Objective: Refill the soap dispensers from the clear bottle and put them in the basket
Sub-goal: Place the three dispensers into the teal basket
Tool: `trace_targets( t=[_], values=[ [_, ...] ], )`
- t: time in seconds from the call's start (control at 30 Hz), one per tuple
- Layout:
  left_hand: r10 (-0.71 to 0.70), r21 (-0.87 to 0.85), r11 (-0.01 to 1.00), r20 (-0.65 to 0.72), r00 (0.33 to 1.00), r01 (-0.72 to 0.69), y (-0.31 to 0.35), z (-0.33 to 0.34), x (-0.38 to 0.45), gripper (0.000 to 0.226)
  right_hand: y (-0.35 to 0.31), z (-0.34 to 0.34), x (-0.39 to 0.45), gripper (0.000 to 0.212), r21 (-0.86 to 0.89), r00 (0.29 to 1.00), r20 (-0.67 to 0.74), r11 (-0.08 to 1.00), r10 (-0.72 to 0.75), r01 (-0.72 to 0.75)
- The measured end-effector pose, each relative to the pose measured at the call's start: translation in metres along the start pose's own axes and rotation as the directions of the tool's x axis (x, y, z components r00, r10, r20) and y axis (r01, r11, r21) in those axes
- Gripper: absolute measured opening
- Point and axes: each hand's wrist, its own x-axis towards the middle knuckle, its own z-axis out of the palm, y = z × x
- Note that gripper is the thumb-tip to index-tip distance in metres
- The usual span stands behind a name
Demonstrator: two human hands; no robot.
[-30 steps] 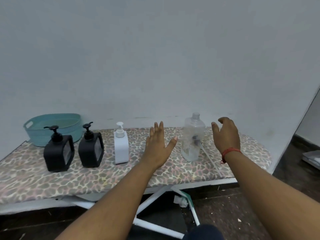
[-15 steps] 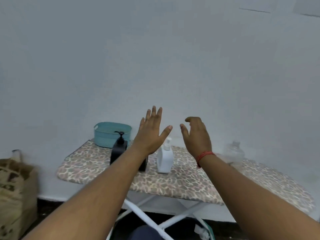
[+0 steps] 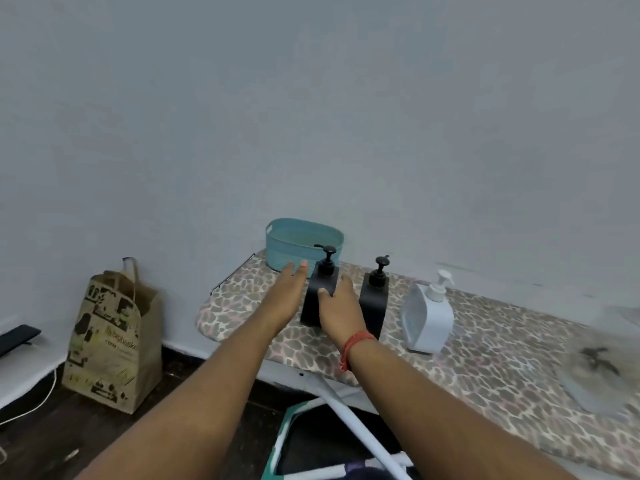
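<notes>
Two black pump dispensers stand on the leopard-print ironing board [image 3: 485, 375]. My right hand [image 3: 337, 308] grips the left black dispenser [image 3: 317, 296], thumb on its front face and fingers round its right side. My left hand [image 3: 287, 294] lies with straight fingers against that dispenser's left side. The second black dispenser [image 3: 374, 303] stands just to the right, then a white pump dispenser [image 3: 429, 317]. The clear bottle [image 3: 588, 375] is a blur at the far right. A teal basket [image 3: 304, 242] sits at the board's far left end, behind my hands.
A printed brown paper bag [image 3: 114, 341] stands on the dark floor left of the board. A white ledge with a dark flat object [image 3: 17, 337] and a white cable is at the far left. The board's white legs [image 3: 349, 420] cross below.
My view has swung left and down. Both hands moved from mid-air onto the left black dispenser; the right hand took hold of it, and the left came up flat beside it.
</notes>
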Motion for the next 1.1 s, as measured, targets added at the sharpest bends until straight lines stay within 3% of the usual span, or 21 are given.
trace_targets(
  t=[0.17,0.33,0.5,0.73,0.9,1.1],
  values=[
    [0.004,-0.153,0.988,0.129,0.992,0.016,-0.004,0.015,0.003,0.028,0.018,0.021,0.010,0.039,0.103,0.998,-0.024,0.993,0.062,-0.059],
    [0.035,-0.254,0.967,0.081,0.996,-0.013,-0.012,0.024,0.006,0.032,0.021,0.033,0.014,0.037,0.137,0.996,-0.079,0.990,0.034,-0.023],
    [0.096,-0.306,0.949,0.051,0.994,-0.076,0.005,0.006,0.014,0.032,-0.001,0.039,0.024,0.036,0.161,0.989,-0.114,0.981,-0.090,0.108],
    [0.235,-0.229,0.943,-0.050,0.971,-0.240,0.063,-0.041,0.072,0.033,-0.066,0.047,0.085,0.047,0.216,0.954,-0.169,0.935,-0.249,0.283],
    [0.189,-0.177,0.965,-0.051,0.981,-0.195,0.076,-0.060,0.122,0.035,-0.084,0.058,0.135,0.072,0.106,0.952,-0.097,0.948,-0.290,0.300],
    [0.148,0.060,0.987,-0.028,0.989,-0.146,0.052,-0.062,0.171,0.032,-0.066,0.071,0.183,0.059,-0.068,0.951,0.032,0.948,-0.309,0.310]
  ],
)
